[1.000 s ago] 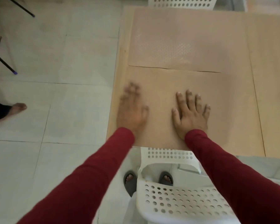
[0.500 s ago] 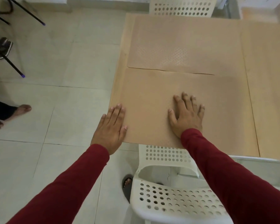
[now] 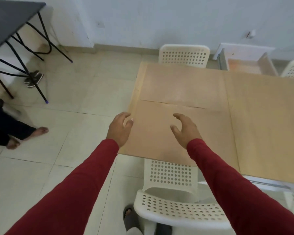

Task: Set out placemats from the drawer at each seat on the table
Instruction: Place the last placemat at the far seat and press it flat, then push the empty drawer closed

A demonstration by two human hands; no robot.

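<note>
A tan placemat [image 3: 153,133] lies flat at the near left seat of the light wooden table [image 3: 268,126]. A second tan placemat [image 3: 182,85] lies just beyond it at the far left seat. My left hand [image 3: 120,128] hovers at the near mat's left edge, fingers curled and apart, holding nothing. My right hand [image 3: 185,129] is lifted above the near mat, fingers spread, also empty. An open drawer [image 3: 248,65] with a pale wooden bottom stands beyond the table at the back right.
A white perforated chair [image 3: 176,206] stands directly below me at the near seat. Two more white chairs [image 3: 183,55] stand at the far side. A black folding table [image 3: 12,17] is at the far left. Another person's bare feet [image 3: 39,133] rest on the tiled floor at left.
Both hands have lifted off the near placemat, which stays flat. My view has tilted up, bringing the wall, drawer and black table into sight.
</note>
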